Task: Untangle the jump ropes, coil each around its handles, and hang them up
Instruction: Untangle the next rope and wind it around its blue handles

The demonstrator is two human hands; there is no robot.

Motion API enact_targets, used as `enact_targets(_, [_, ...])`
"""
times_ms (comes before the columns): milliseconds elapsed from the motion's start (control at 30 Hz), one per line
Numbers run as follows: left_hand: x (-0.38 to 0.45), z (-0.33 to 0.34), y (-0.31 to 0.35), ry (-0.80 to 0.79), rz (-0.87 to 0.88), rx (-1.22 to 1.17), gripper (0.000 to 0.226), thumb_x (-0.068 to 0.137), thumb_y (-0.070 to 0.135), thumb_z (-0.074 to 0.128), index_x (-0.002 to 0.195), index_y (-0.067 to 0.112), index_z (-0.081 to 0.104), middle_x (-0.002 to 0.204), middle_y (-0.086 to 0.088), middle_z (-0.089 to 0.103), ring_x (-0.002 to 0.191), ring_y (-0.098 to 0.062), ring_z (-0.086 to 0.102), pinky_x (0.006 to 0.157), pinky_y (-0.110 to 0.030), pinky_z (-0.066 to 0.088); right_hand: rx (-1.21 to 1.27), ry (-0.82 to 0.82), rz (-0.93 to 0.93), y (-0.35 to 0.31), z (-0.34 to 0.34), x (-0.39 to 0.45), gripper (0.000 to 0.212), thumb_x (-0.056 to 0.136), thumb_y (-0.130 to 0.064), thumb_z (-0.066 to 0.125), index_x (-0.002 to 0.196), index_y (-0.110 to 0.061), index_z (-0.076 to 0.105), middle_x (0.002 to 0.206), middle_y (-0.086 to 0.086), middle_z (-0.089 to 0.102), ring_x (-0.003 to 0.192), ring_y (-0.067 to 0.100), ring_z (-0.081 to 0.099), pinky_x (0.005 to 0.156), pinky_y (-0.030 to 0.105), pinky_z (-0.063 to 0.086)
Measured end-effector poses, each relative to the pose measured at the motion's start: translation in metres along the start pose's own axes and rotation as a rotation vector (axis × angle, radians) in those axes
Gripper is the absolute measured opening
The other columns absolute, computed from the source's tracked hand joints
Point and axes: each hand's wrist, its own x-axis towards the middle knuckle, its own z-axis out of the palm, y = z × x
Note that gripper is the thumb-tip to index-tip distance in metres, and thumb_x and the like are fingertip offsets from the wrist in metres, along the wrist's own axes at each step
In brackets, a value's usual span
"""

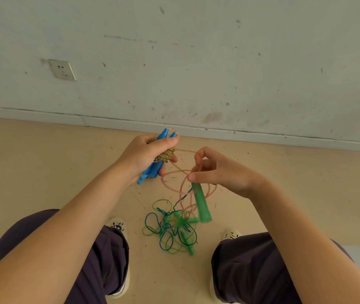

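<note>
Left hand grips the blue handles, pink rope partly coiled round them. Right hand pinches the loose pink strand, a green handle dangling below it. Green tangle waits on the floor. Coiling step underway, I'd say; next, free that green handle from the loop.

We seem to be in a plain, bare room indoors, though we cannot tell whether it is a home or some other building. A scuffed, stained white wall carries a white power socket low down and meets a pale skirting board, below which runs a smooth beige floor sprinkled with small dark bits of debris. We see a person's trousered knees and light slip-on shoes above that floor, with jump ropes lying tangled on it.
</note>
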Motion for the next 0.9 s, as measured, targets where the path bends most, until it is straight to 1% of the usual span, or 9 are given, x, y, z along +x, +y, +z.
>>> enact_targets(133, [-0.001,-0.002,0.0,-0.019,0.013,0.024,0.028,0.092,0.035,0.065,0.089,0.007,0.066,0.086,-0.012,0.076,0.046,-0.022,0.055,0.051,-0.03,0.048,-0.116,0.058,0.05,0.003,-0.001,0.002,0.038,0.077,-0.03,0.082,0.105,-0.017,0.06,0.077,0.002,0.055,0.074,0.016,0.048,0.072,0.034,0.035])
enact_targets(233, [-0.003,-0.001,0.001,-0.01,0.015,0.037,0.028,0.092,0.035,0.066,0.091,0.006,0.067,0.088,-0.012,0.076,0.046,-0.021,0.055,0.051,-0.03,0.049,-0.253,0.071,0.056,0.002,0.001,0.003,0.026,0.079,-0.038,0.079,0.095,-0.019,0.073,0.073,0.001,0.053,0.067,0.013,0.045,0.065,0.031,0.035])
enact_targets(333, [-0.003,0.0,0.001,0.003,0.009,0.032,0.027,0.092,0.034,0.066,0.093,0.007,0.066,0.088,-0.012,0.076,0.045,-0.02,0.055,0.051,-0.03,0.049,-0.306,0.06,0.073,0.003,0.001,0.0,0.023,0.085,-0.036,0.074,0.089,-0.013,0.073,0.069,-0.002,0.061,0.059,0.006,0.047,0.06,0.023,0.037])
enact_targets(400, [-0.003,0.0,0.0,0.005,0.007,0.048,0.027,0.092,0.034,0.066,0.093,0.007,0.067,0.087,-0.011,0.076,0.045,-0.02,0.055,0.051,-0.03,0.048,-0.308,0.095,0.054,0.004,-0.001,0.0,0.031,0.084,-0.038,0.073,0.088,-0.007,0.071,0.074,0.004,0.059,0.065,0.012,0.049,0.065,0.028,0.04])
enact_targets(500, [-0.003,0.002,-0.003,0.0,0.015,0.077,0.025,0.092,0.034,0.066,0.091,0.009,0.068,0.085,-0.008,0.076,0.045,-0.02,0.056,0.05,-0.029,0.048,-0.289,0.148,-0.005,0.005,-0.006,-0.001,0.039,0.078,-0.049,0.072,0.08,-0.011,0.069,0.08,0.009,0.066,0.078,0.031,0.059,0.08,0.041,0.047])
enact_targets(600, [0.0,0.0,-0.003,0.019,-0.004,0.019,0.029,0.092,0.036,0.066,0.09,0.006,0.067,0.085,-0.01,0.075,0.045,-0.021,0.055,0.047,-0.027,0.046,-0.074,0.114,-0.049,0.005,-0.011,-0.001,0.024,0.092,-0.028,0.065,0.081,-0.007,0.063,0.064,0.007,0.06,0.067,0.028,0.066,0.086,0.046,0.051])
enact_targets(667, [0.003,-0.004,-0.002,0.042,-0.025,-0.068,0.033,0.091,0.038,0.066,0.088,0.005,0.066,0.085,-0.013,0.074,0.045,-0.023,0.054,0.049,-0.028,0.047,-0.017,0.102,-0.07,0.004,-0.012,-0.003,0.018,0.098,-0.018,0.057,0.086,-0.006,0.063,0.058,0.001,0.05,0.055,0.016,0.054,0.073,0.04,0.05])
enact_targets(767, [0.004,-0.004,-0.002,0.076,-0.018,-0.113,0.036,0.089,0.041,0.067,0.088,0.005,0.066,0.085,-0.014,0.074,0.045,-0.024,0.055,0.05,-0.029,0.047,0.02,0.143,-0.054,0.002,-0.012,-0.003,0.021,0.101,-0.015,0.051,0.087,-0.003,0.061,0.056,-0.003,0.037,0.051,0.012,0.032,0.054,0.025,0.034])
enact_targets(900, [0.002,0.0,-0.003,0.066,-0.003,-0.109,0.04,0.086,0.045,0.069,0.082,0.005,0.064,0.066,-0.009,0.067,0.049,-0.023,0.059,0.051,-0.029,0.047,0.022,0.333,-0.016,-0.001,-0.009,0.003,0.039,0.097,-0.036,0.058,0.066,-0.013,0.055,0.051,-0.004,0.031,0.047,0.013,0.023,0.046,0.023,0.024])
